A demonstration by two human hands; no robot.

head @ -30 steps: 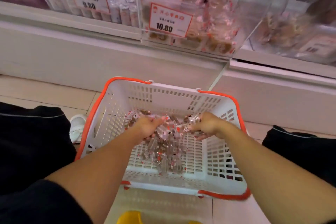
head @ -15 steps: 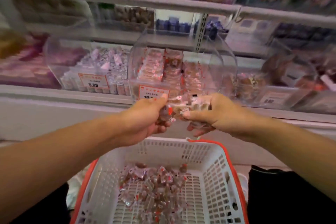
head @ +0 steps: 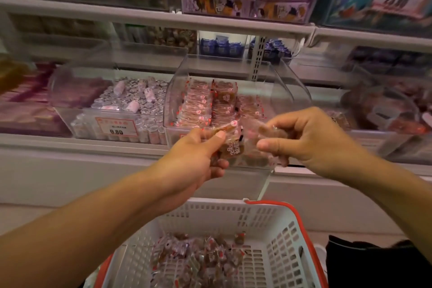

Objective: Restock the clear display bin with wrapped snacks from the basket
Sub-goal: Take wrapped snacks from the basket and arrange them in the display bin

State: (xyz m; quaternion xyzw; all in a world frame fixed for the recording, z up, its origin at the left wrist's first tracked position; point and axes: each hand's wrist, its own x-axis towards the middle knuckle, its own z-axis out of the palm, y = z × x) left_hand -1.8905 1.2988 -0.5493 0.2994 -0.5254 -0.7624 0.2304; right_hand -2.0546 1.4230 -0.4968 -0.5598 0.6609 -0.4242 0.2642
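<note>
A clear display bin [head: 275, 82] stands on the lowest shelf, partly filled with upright rows of brown snacks in clear wrappers with red marks [head: 203, 103]. Just in front of its lower front wall, my left hand [head: 198, 154] and my right hand [head: 308, 138] each grip a bunch of the same wrapped snacks [head: 233, 145], held close together. Below them sits a white basket with an orange rim [head: 275, 220], and a loose pile of wrapped snacks [head: 201, 257] lies on its floor.
Left of the bin, a second clear bin [head: 112, 100] holds silvery rolls and bears a 9.80 tag. Another bin [head: 383, 110] sits to the right. A shelf edge [head: 163, 16] with bins and price tags runs overhead. Dark trousers [head: 374, 264] show at bottom right.
Both hands rose out of the basket with handfuls of snacks, up to the front of the clear bin. The view tilted up from the basket to the shelves.
</note>
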